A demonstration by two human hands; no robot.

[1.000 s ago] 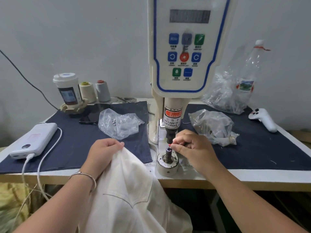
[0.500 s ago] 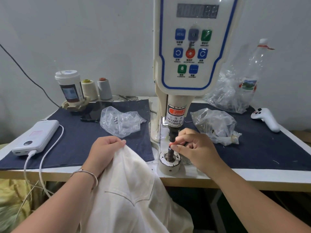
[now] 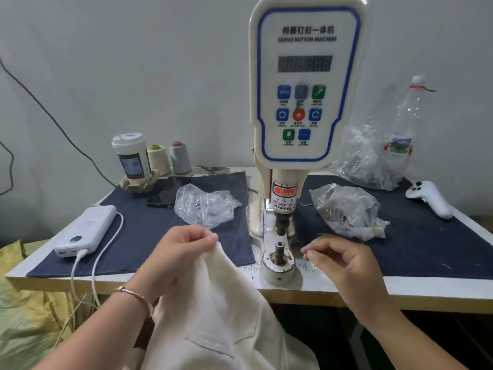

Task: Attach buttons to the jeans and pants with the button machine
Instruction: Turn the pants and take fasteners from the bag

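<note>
Head view: "SERVO BUTTON MACHINE" panel point(image 3: 306, 84)

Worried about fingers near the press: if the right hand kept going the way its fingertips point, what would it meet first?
Probably the lower die post: the right hand points left toward it with nothing between, though depth is unclear.

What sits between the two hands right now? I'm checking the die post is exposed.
In the head view, the machine's lower die post stands bare between the left hand gripping cream pants and the right hand.
</note>
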